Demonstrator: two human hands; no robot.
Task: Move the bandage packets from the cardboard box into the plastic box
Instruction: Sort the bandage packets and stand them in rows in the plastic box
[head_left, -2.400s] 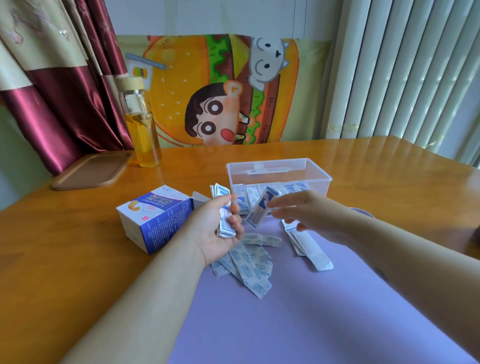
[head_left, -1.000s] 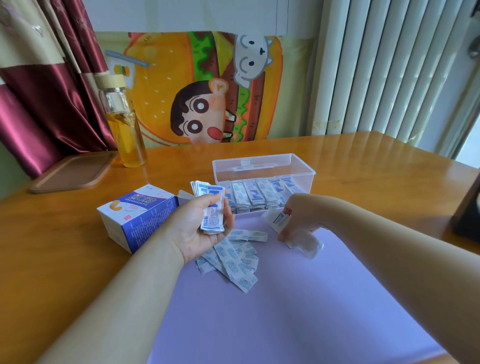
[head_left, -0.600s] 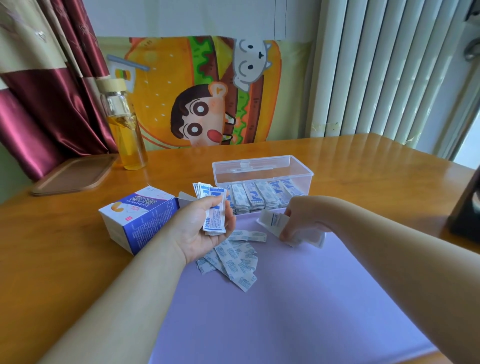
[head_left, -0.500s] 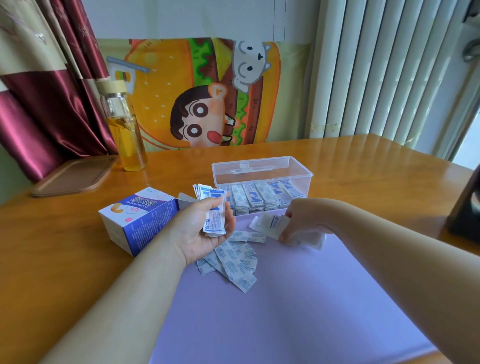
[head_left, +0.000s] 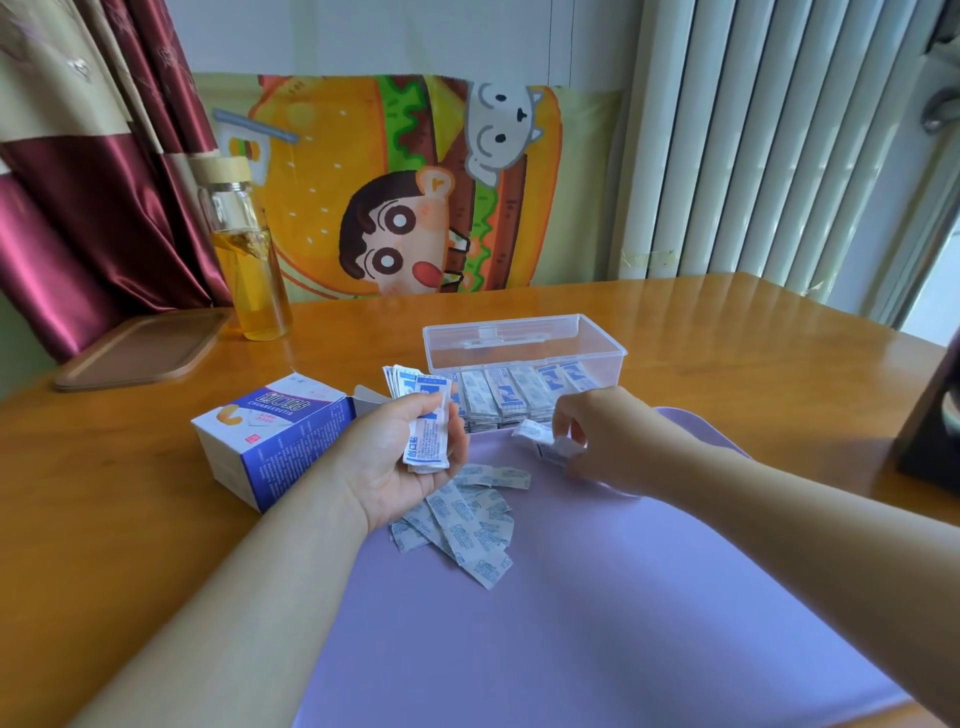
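**Head view.** A fanned stack of white-and-blue paper bandage packets (head_left: 427, 431) is gripped in the left hand (head_left: 395, 467), with the thumb and curled fingers clamped on it, above the lilac rubbery mat (head_left: 571, 623). A small bunch of packets (head_left: 543, 441) is pinched at the mat by the curled fingertips of the right hand (head_left: 608, 441). This is just in front of the clear rectangular plastic box (head_left: 524, 325), in which a row of packets (head_left: 514, 397) already stands on edge. Further loose packets (head_left: 467, 525) lie scattered on the mat below the left hand. The opened white-and-blue cardboard box (head_left: 270, 441) rests on the varnished wooden table (head_left: 130, 519), beside the left wrist. The step in hand is judged to be the gathering of strays. The bunch is best squared flat before it is lifted, then slid in on edge, parallel to the standing row, so that nothing is toppled or creased.
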